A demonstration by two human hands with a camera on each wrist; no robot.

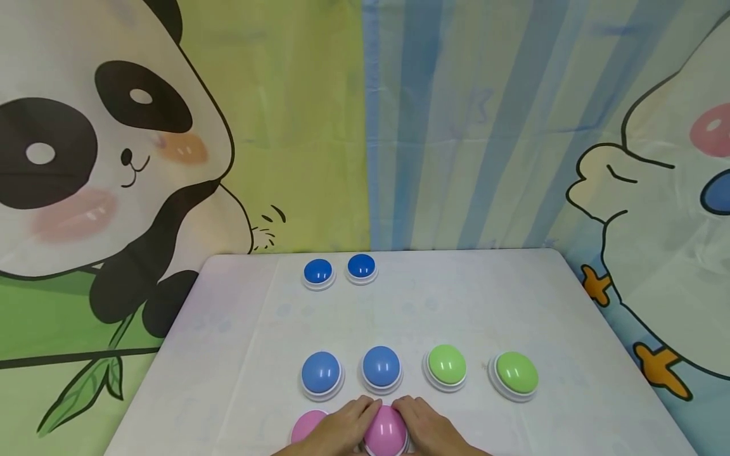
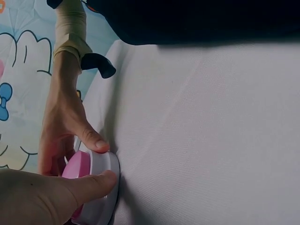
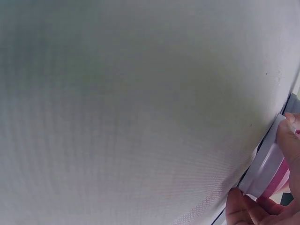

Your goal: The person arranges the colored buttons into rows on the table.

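Note:
In the head view, my left hand [image 1: 349, 425] and right hand [image 1: 430, 427] grip a pink dome button [image 1: 386, 430] from both sides at the table's near edge. Its white round base [image 2: 105, 192] shows in the left wrist view, with both thumbs pressed against its side. The same base [image 3: 265, 164] appears at the right edge of the right wrist view, fingers around it. A second pink button [image 1: 307, 424] sits just left, partly covered by my left hand. Directly ahead of the hands are two blue buttons [image 1: 320, 372] [image 1: 381, 367].
Two green buttons [image 1: 447, 365] [image 1: 516, 373] stand to the right in the same row. Farther back are two darker blue buttons [image 1: 317, 272] [image 1: 362, 266]. All rest on a white-covered table [image 1: 473, 291]. Behind it hangs a cartoon-printed curtain [image 1: 296, 126] with a panda.

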